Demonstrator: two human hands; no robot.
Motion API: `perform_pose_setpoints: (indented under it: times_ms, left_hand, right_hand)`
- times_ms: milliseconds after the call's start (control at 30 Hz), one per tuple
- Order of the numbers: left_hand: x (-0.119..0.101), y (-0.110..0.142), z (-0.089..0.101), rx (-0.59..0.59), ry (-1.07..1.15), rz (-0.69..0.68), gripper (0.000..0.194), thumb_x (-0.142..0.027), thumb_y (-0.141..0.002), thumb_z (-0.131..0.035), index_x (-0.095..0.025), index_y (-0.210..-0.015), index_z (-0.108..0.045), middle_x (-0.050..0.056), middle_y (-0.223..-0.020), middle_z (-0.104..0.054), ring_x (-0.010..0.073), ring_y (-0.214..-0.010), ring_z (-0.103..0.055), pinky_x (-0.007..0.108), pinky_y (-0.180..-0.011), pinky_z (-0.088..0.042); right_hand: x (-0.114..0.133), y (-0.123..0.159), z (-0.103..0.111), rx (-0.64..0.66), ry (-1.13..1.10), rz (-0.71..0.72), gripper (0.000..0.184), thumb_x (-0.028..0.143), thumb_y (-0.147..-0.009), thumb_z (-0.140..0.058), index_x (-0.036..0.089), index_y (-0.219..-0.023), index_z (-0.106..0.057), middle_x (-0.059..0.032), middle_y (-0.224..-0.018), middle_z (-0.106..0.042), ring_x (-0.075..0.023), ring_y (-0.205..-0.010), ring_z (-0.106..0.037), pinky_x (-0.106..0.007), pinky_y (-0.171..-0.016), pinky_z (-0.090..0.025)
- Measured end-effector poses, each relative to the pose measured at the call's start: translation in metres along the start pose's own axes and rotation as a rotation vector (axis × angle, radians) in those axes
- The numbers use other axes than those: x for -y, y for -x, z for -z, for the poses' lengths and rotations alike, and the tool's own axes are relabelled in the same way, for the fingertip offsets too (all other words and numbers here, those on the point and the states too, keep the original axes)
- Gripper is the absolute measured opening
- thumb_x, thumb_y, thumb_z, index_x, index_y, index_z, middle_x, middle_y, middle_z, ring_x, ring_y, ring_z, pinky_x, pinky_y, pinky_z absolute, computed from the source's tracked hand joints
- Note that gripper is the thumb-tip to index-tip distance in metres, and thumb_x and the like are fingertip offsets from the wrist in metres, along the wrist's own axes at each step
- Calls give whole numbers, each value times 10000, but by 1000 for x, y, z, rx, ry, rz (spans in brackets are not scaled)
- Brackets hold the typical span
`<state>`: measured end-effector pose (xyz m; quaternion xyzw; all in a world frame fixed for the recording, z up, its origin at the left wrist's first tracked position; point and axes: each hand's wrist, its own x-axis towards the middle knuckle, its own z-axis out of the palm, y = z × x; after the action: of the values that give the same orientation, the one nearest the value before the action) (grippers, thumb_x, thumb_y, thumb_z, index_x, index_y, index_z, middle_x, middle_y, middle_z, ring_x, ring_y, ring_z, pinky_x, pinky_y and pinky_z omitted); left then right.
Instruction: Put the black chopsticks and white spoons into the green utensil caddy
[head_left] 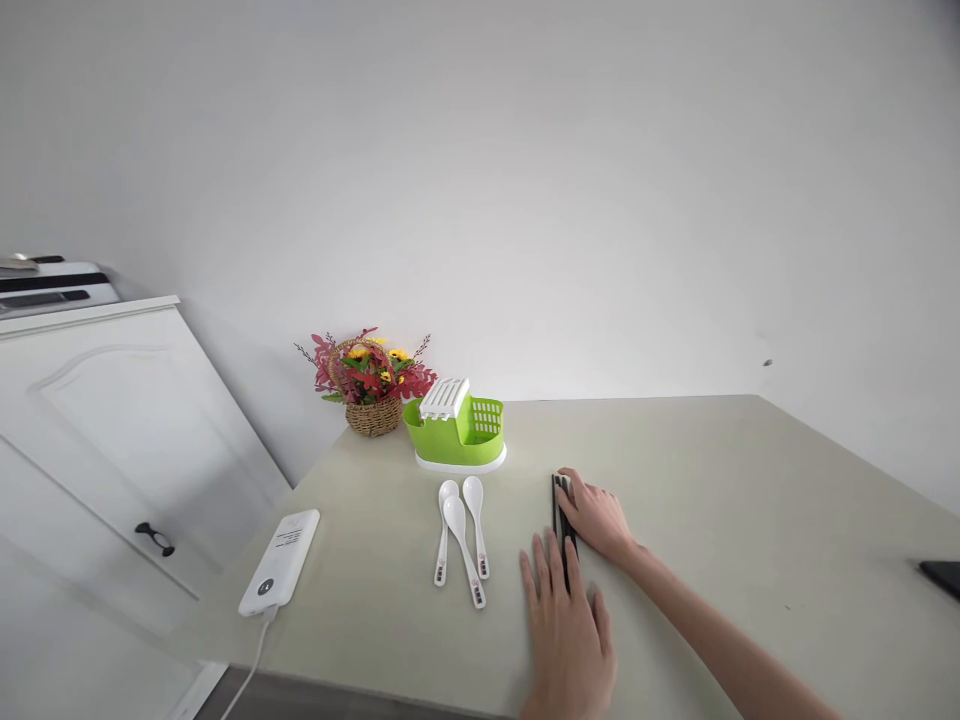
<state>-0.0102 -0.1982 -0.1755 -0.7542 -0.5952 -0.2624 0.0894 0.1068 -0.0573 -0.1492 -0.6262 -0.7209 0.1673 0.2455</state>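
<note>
A bundle of black chopsticks (566,535) lies on the table, pointing away from me. My right hand (596,515) is closed around their far end, thumb and index finger to either side. Over the near end rests my left hand (564,625), palm down with its fingers stretched out flat; it hides the lower ends of the chopsticks. Left of my hands, several white spoons (463,540) lie partly overlapping, bowls facing away. Behind them stands a green utensil basket (442,440) with a white slatted top piece and a white base.
A wicker basket of artificial flowers (373,415) stands at the back left against the wall. On the left edge lies a white power bank (281,562) with a cable hanging off the table. A white cabinet (112,430) adjoins that side. A dark object (941,575) sits far right.
</note>
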Motion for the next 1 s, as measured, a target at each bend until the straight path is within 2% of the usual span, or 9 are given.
perform_pose_setpoints:
  times_ms: [167, 300, 433, 533, 633, 733, 833, 900, 1000]
  left_hand:
    - [1, 0, -6, -14, -11, -10, 660, -425, -1016, -487, -214, -1613, -301, 87, -1629, -400, 330, -1528, -310, 584, -1234, -329]
    - [2, 0, -9, -17, -36, -11, 658, -371, -1029, -446, -144, -1619, -263, 134, -1629, -384, 326, -1525, -319, 570, -1232, -338]
    - [3, -1, -9, 1, -50, -19, 655, -354, -1039, -423, -96, -1615, -251, 162, -1641, -345, 317, -1534, -297, 550, -1244, -325]
    - [3, -2, -9, 6, -43, -12, 658, -341, -1040, -426, -113, -1624, -227, 168, -1636, -352, 320, -1530, -302, 554, -1236, -336]
    - [0, 0, -6, -2, -20, -14, 682, -292, -1038, -422, -157, -1644, -140, 160, -1645, -340, 314, -1526, -312, 544, -1214, -371]
    - [-1, 4, 8, -4, 15, -43, 718, -259, -1028, -420, -175, -1651, -72, 152, -1663, -309, 307, -1535, -298, 515, -1184, -416]
    - [12, 0, 35, -18, 32, -59, 662, -264, -1019, -435, -208, -1628, -182, 124, -1654, -344, 300, -1542, -287, 498, -1186, -410]
    - [32, -8, 54, -69, 11, -22, 577, -279, -1015, -449, -230, -1571, -300, 130, -1604, -416, 311, -1512, -343, 513, -1170, -411]
    - [75, -21, 72, -143, -84, 138, 495, -339, -1017, -455, -175, -1480, -389, 200, -1467, -504, 367, -1384, -472, 551, -1089, -446]
  right_hand:
    - [-9, 2, -1, -33, -152, 29, 355, 417, -1010, -389, 264, -1291, -543, 0, -794, -700, -212, -742, -676, -286, -675, -393]
    - [-15, 7, 0, -74, -317, 47, 372, 492, -962, -454, 251, -1220, -571, 32, -708, -621, -197, -659, -610, -295, -655, -420]
    - [-22, 20, 6, -137, -495, 37, 464, 609, -952, -438, 231, -1189, -570, 52, -684, -575, -185, -646, -570, -310, -685, -459]
    - [-27, 33, 12, -179, -578, 16, 489, 635, -940, -454, 222, -1170, -581, 60, -675, -563, -173, -628, -537, -308, -673, -453]
    - [-29, 45, 16, -200, -624, 7, 498, 645, -916, -495, 219, -1151, -606, 66, -655, -558, -162, -599, -517, -296, -633, -437]
    - [-29, 52, 19, -208, -647, 4, 481, 640, -909, -511, 220, -1116, -622, 73, -635, -542, -155, -580, -504, -288, -613, -427]
    - [-28, 54, 21, -210, -663, -4, 459, 633, -906, -524, 227, -1094, -625, 75, -632, -525, -157, -579, -495, -288, -612, -420]
    - [-27, 55, 21, -211, -668, -13, 443, 625, -905, -533, 232, -1088, -626, 76, -628, -510, -156, -576, -478, -287, -607, -412]
    - [-27, 56, 21, -207, -669, -20, 425, 610, -903, -539, 232, -1075, -629, 78, -622, -485, -151, -569, -450, -282, -590, -397]
